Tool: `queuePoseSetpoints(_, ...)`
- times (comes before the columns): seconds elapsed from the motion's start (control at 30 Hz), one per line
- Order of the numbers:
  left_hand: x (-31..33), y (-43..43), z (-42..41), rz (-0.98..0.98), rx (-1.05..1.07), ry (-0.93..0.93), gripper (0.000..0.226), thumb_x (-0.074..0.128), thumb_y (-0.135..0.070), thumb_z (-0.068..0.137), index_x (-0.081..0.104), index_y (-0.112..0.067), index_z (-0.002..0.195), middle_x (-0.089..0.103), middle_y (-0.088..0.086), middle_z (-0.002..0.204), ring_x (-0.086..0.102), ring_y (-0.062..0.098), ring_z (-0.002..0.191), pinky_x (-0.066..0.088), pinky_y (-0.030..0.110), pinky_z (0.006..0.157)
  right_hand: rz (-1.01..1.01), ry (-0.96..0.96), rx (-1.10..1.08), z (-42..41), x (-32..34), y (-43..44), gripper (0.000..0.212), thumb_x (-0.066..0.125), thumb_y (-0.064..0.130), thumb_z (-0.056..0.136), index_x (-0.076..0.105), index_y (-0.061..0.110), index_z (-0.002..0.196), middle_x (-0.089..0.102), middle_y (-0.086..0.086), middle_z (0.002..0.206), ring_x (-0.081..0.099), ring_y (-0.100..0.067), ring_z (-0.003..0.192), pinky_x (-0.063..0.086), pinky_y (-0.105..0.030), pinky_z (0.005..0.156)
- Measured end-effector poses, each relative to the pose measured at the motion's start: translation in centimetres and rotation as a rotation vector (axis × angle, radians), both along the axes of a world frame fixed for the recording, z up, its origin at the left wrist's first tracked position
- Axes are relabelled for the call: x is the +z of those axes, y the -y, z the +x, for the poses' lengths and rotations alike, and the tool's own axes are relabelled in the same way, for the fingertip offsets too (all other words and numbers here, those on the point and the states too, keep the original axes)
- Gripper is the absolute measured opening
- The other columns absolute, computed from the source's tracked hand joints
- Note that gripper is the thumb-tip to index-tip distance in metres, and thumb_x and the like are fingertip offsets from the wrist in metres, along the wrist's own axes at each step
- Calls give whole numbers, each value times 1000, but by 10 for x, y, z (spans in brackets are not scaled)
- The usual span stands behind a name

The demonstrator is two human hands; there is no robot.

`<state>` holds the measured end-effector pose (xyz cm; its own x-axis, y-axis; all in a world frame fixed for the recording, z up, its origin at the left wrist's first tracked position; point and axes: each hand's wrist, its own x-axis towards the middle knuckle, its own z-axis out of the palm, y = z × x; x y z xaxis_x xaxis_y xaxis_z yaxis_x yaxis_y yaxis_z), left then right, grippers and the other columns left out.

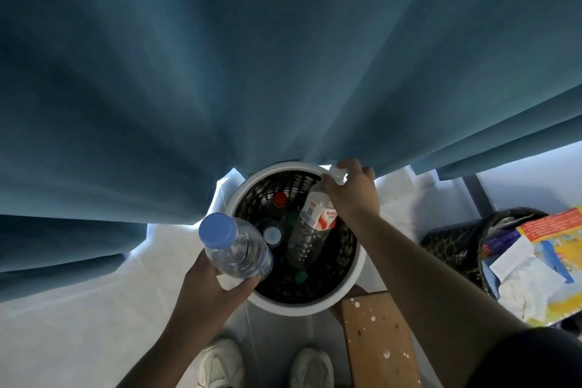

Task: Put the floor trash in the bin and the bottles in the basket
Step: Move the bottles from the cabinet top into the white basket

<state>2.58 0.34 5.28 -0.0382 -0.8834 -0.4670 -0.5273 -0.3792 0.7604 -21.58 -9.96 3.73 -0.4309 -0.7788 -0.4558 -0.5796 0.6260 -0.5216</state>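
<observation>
Left hand (217, 290): blue-capped bottle (239, 249) | right hand (352, 195): labelled bottle (315, 220) | curtain (252, 57) overhangs basket (283, 309)

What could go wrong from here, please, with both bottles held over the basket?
1. The left hand holds the blue-capped bottle seemingly above the basket rim rather than its middle; released there, it might glance off onto the floor.
2. The right hand grips the labelled bottle only near its cap, so the tilted bottle could slip early.
</observation>
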Motion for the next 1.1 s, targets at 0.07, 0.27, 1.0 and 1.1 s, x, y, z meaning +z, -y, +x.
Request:
queuePoseSetpoints(0.07, -2, 0, 1, 1, -8, -5, 46, 82, -22, 68, 61, -24, 109, 68, -16, 98, 61, -4, 94, 42, 1, 70, 6, -49, 38, -2, 0, 0, 39, 63, 34, 85, 44, 20, 116, 48, -4, 117, 56, -27, 92, 43, -32, 69)
queuePoseSetpoints(0.27, 0, 2, 6, 21, 11, 2, 52, 83, -22, 68, 58, -21, 113, 66, -14, 102, 62, 5, 96, 43, 7, 73, -67, -40, -8, -23, 5, -4, 27, 59, 27, 87, 45, 15, 108, 59, -6, 99, 56, -27, 83, 41, -28, 68)
queuePoseSetpoints(1.0, 19, 29, -16, -88, -173, 34, 62, 79, -27, 71, 43, -36, 121, 55, -24, 112, 57, -3, 100, 41, 2, 73, 54, 241, 88, -28, 25, -42, 23, 46, 33, 98, 58, 20, 112, 62, 0, 98, 62, -11, 73, 49, -22, 60)
queuePoseSetpoints(1.1, 18, 39, -25, -172, -348, 174, 64, 77, -33, 69, 46, -31, 125, 51, -17, 114, 58, 6, 97, 46, 11, 72, 78, 695, -1, -30, 54, -26, 38, 39, 47, 98, 62, 18, 107, 62, -5, 72, 51, -14, 52, 38, -22, 47)
